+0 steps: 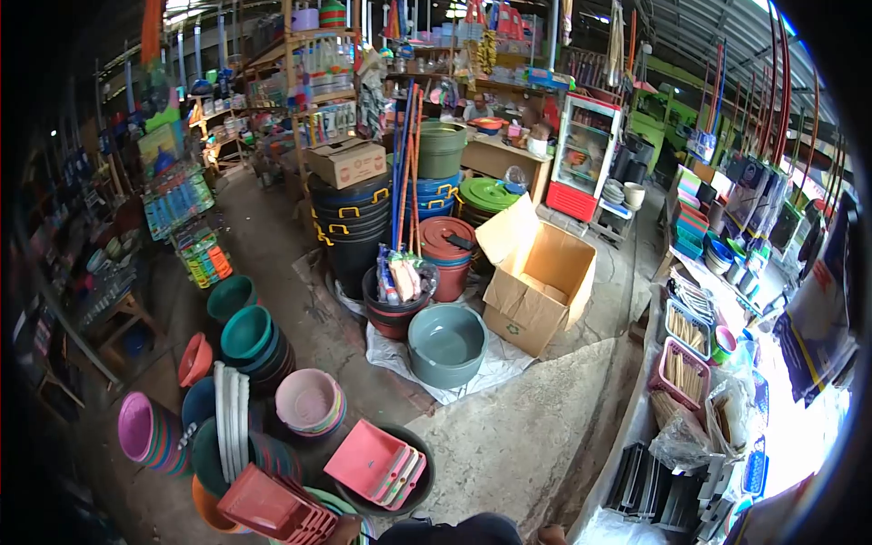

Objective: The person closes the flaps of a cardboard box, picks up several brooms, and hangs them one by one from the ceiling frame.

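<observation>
At the bottom edge of the head view, my left hand [343, 530] is only partly visible, beside the slotted ends of a stack of red plastic dustpans [268, 505]. Whether its fingers grip them is hidden. My right hand [551, 534] shows as a small piece at the same edge, low in front of my body, its fingers out of sight. Between the hands and the shop floor, several pink dustpans [368, 454] lie stacked in a black basin [420, 495]. A pale green tub [322, 498] sits partly under the red stack.
Stacked buckets [150, 427] and a pink basin [309, 400] stand on the left. Ahead are a grey-green tub [447, 350], an open cardboard box [531, 291] and black bins [350, 227]. A goods-laden table [604, 472] runs along the right. Poles hang overhead.
</observation>
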{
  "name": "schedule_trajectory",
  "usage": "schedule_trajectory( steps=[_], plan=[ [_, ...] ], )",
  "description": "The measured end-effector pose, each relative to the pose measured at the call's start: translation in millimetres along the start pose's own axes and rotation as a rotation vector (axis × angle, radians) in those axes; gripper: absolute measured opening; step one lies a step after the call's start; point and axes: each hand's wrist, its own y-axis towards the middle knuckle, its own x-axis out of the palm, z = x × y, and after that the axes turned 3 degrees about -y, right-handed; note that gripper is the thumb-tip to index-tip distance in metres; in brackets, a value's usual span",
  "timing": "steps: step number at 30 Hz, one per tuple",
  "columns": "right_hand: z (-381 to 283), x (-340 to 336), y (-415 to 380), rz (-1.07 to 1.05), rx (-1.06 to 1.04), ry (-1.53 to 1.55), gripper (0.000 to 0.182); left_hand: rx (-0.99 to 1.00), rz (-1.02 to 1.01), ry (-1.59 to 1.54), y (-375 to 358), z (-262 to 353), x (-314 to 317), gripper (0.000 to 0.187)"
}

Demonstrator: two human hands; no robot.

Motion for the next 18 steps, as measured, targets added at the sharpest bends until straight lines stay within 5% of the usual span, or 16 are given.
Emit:
schedule_trajectory(
  steps=[1,3,10,13,17,18],
  plan=[
    [-6.0,-11.8,-9.3,-0.011,0.055,0.012,0.047,-0.032,0.260,-0.227,18.5,18.1,1.5,0.034],
    [-18.4,-25.5,-15.2,-0.036,0.159,0.037,0.047,-0.013,0.071,-0.209,56.0,64.3,-27.4,0.034],
    [-28.5,-37.7,105.7,-0.136,0.189,0.053,0.049,0.121,0.053,-0.187,175.2,212.7,-25.9,0.030],
    [17.8,-0.7,225.2,-0.204,0.059,-0.390,0.053,0.290,0.071,-0.094,214.7,260.9,-6.1,0.026],
    [-24.5,-67.4,300.4,-0.329,0.062,-0.152,0.055,0.128,0.002,-0.054,210.3,332.8,3.1,0.028],
    [-47.3,-100.0,317.8,-0.189,0.043,-0.044,0.050,0.044,-0.047,-0.113,214.6,346.7,2.2,0.031]
  ],
)
